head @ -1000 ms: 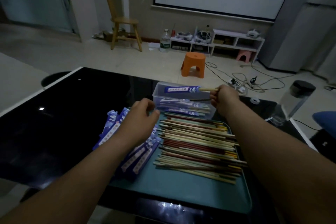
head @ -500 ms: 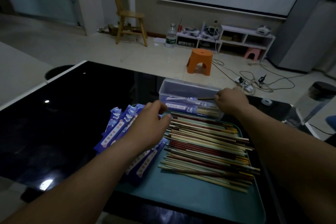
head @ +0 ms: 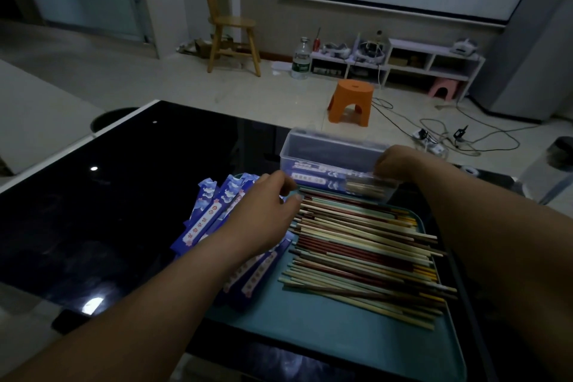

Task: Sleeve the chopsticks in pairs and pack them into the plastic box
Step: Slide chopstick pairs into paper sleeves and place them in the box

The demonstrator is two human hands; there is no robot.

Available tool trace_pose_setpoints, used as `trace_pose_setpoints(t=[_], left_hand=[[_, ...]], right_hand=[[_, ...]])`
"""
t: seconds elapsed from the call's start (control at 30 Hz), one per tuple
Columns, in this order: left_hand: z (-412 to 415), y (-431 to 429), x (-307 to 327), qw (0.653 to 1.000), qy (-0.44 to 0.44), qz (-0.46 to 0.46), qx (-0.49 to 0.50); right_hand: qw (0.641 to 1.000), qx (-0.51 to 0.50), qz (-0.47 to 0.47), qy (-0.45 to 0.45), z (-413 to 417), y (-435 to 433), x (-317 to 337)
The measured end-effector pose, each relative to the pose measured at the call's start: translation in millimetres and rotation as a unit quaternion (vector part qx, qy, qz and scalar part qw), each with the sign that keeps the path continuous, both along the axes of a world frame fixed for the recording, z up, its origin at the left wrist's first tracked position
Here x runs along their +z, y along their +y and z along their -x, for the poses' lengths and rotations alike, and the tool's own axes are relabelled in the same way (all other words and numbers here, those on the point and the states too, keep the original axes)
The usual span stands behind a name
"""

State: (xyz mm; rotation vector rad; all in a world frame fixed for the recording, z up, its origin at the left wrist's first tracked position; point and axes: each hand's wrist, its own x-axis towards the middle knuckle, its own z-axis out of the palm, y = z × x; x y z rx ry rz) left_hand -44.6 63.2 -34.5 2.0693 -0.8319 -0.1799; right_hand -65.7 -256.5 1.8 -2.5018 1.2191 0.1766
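Note:
A clear plastic box (head: 310, 137) stands at the far end of a teal tray (head: 310, 329), and sleeved pairs (head: 316, 176) lie inside it. Loose chopsticks (head: 366, 251) in red, cream and green fill the right half of the tray. Empty blue paper sleeves (head: 210, 211) are fanned out at the tray's left edge. My right hand (head: 400, 161) is down at the box's right end, closed on the bare ends of a sleeved pair lying in the box. My left hand (head: 263, 217) hovers over the sleeves, with its fingertips at the left ends of the loose chopsticks and nothing in it.
The tray rests on a glossy black table (head: 124, 195). A clear container with a dark lid (head: 555, 164) stands at the table's far right corner. Beyond the table on the floor are an orange stool (head: 350, 102) and cables.
My right hand has lowered the sleeved pair from above the box down into it. My left hand has shifted right from the sleeves toward the ends of the loose chopsticks.

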Motion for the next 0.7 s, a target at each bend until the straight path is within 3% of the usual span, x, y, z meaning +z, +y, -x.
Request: trace_pose_setpoints(t=[0.4,0.7], left_hand=[[5,0,2,1.000,-0.005,-0.017,0.003],[2,-1,-2,0.999,-0.004,-0.031,-0.008]], right_hand=[[0.990,0.037,0.079,0.113,-20,-9,-2],[0.989,0.053,-0.056,0.128,-13,-15,3]])
